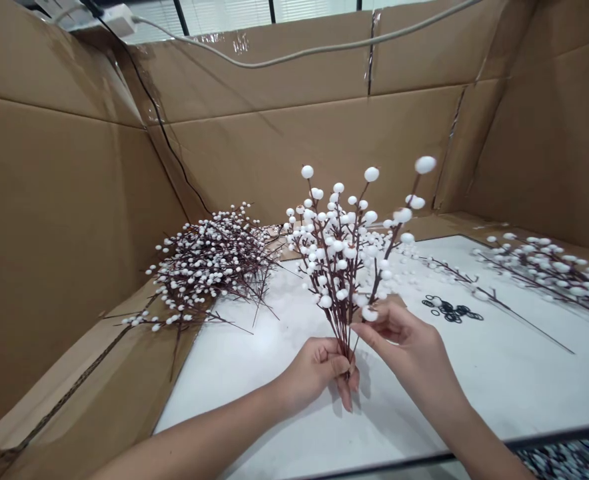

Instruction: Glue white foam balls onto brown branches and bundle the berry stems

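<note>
My left hand (314,370) grips a bunch of artificial white berry stems (334,260) low on their dark red-brown stalks. My right hand (397,333) pinches the same bunch higher up, with thumb and forefinger beside a white berry. A large heap of similar berry stems (214,267) lies to the left on the cardboard and the white board. More stems (549,270) lie at the right. Several black rubber bands (449,310) sit in a small scatter just beyond my right hand.
A white board (254,400) lies inside a low surround of brown cardboard walls (284,147). A pale cable (294,57) runs across the top of the walls, and a power strip (117,19) sits at the upper left. A dark edge crosses the bottom right.
</note>
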`<state>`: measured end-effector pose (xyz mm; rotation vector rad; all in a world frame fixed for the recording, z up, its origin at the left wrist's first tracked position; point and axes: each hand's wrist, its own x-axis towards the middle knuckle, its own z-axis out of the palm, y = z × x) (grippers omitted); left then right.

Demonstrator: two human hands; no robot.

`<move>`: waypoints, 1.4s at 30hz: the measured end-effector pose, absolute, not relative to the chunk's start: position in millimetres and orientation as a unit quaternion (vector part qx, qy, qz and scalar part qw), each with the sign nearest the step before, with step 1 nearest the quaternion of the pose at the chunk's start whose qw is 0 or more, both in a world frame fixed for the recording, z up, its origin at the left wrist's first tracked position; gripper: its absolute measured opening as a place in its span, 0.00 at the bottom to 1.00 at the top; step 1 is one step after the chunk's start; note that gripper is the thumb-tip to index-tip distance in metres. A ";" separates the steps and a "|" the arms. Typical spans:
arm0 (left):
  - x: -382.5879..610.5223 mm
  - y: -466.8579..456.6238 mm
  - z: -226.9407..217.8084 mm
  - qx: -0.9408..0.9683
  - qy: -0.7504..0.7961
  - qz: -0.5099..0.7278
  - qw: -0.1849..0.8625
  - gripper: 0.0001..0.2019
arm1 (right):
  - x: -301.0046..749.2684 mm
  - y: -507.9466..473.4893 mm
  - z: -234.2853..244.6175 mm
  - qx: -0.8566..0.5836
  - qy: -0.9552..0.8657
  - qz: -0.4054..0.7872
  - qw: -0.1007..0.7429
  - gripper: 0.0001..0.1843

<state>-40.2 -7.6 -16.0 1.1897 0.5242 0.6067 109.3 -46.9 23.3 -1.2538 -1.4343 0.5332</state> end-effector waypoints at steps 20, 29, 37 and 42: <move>-45.1 -6.1 -15.0 0.576 0.211 0.252 0.749 0.22 | 100.4 -52.5 29.8 -0.581 -0.677 0.031 0.452 0.09; -44.1 -7.4 -19.8 0.585 0.210 0.255 0.741 0.21 | 98.7 -51.8 26.7 -0.548 -0.696 0.025 0.463 0.08; -42.7 -6.7 -12.7 0.559 0.215 0.294 0.745 0.19 | 97.7 -39.5 23.0 -0.566 -0.684 0.084 0.452 0.13; -43.4 -6.2 -10.3 0.521 0.236 0.305 0.761 0.18 | 98.3 -35.8 23.8 -0.587 -0.684 0.120 0.416 0.13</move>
